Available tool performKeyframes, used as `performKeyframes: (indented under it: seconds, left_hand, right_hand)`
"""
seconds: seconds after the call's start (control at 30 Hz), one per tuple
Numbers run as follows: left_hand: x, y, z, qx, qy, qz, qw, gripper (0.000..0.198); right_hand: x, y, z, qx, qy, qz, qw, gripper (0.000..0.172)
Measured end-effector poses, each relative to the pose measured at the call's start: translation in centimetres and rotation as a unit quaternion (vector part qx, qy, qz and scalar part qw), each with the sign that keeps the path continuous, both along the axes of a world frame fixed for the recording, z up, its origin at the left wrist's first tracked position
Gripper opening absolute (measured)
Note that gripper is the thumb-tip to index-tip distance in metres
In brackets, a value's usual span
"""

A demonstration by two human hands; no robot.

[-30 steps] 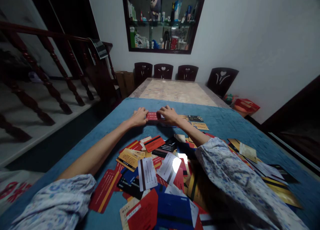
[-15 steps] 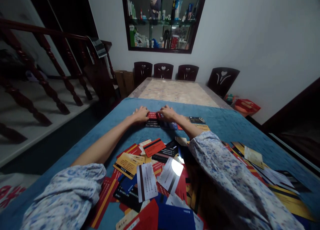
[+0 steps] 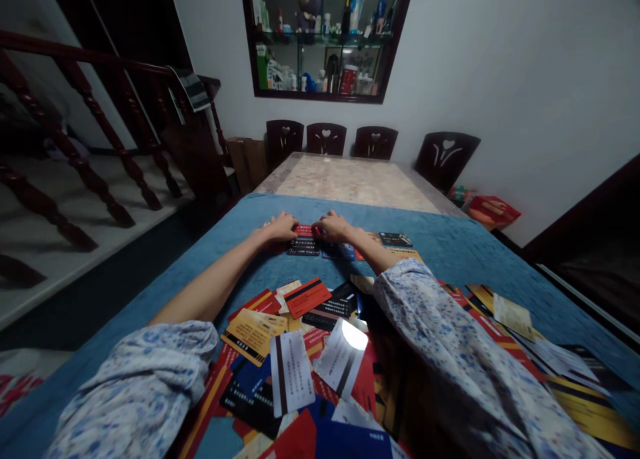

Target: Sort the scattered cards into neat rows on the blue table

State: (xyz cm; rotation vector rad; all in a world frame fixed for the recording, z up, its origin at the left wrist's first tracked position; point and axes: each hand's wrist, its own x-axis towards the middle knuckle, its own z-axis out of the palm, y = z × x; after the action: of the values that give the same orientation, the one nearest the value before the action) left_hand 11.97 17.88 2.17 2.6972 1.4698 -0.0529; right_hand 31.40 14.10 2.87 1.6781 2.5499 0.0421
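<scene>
Since 1 s ago, both hands and the red card (image 3: pixel 305 230) have moved slightly away from the person, baring more of the black card (image 3: pixel 303 247) on its near side. The left hand (image 3: pixel 283 226), fingers partly curled, is at the card's left end; the right hand (image 3: pixel 331 226), similarly bent, is at its right end. Whether they pinch it or merely press, I cannot tell. The step looks like aligning this 1 card on the blue cloth (image 3: pixel 225 246), beyond the loose cards (image 3: pixel 293 372). The next move probably calls for small, even pressure from 2 sides, without nudging the black card.
</scene>
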Motion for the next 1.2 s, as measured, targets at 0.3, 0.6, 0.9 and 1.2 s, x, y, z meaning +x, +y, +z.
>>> performKeyframes:
  seconds: [0.3,0.6,0.9,1.2]
  left_hand:
    - [-0.3,0.3,0.2,-0.024,-0.024,-0.006,0.999,0.035]
    - [-0.1,0.3,0.4,-0.019,-0.025,-0.015,0.999,0.036]
    - [-1.1,-0.7,0.2,0.034,-0.06,-0.013,0.998,0.043]
    - [-3.6,-4.8,-0.5,0.087,-0.127,-0.042,0.987,0.033]
  right_hand:
    - [0.2,0.4,-0.4,0.005,0.011,-0.003,1.0,0.042]
    - [0.0,0.2,-0.1,0.005,0.001,-0.005,1.0,0.043]
    - [0.0,-0.7,0.7,0.015,0.002,-0.005,1.0,0.046]
    - [0.5,-4.0,1.2,0.045,0.01,0.034,0.998,0.04]
